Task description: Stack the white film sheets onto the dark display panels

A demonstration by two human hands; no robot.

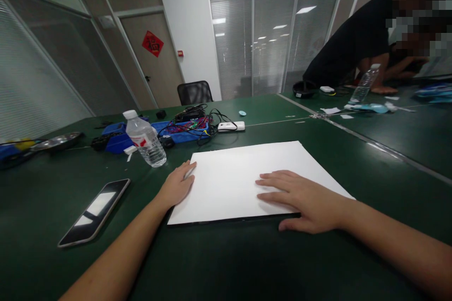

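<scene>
A white rectangular board [243,169] lies flat on the green table [226,263] in front of me. My left hand [176,186] rests at the board's left edge with its fingers curled against the near left corner area. My right hand [300,197] lies flat on the board's right front part, fingers stretched out toward the left, thumb along the front edge. Neither hand holds anything.
A black phone [95,211] lies face up at the left. A plastic water bottle [145,140] stands behind my left hand, with blue trays and cables [183,129] and a white device [231,126] beyond. Another person in black [353,42] leans over the far right table beside a second bottle [365,83].
</scene>
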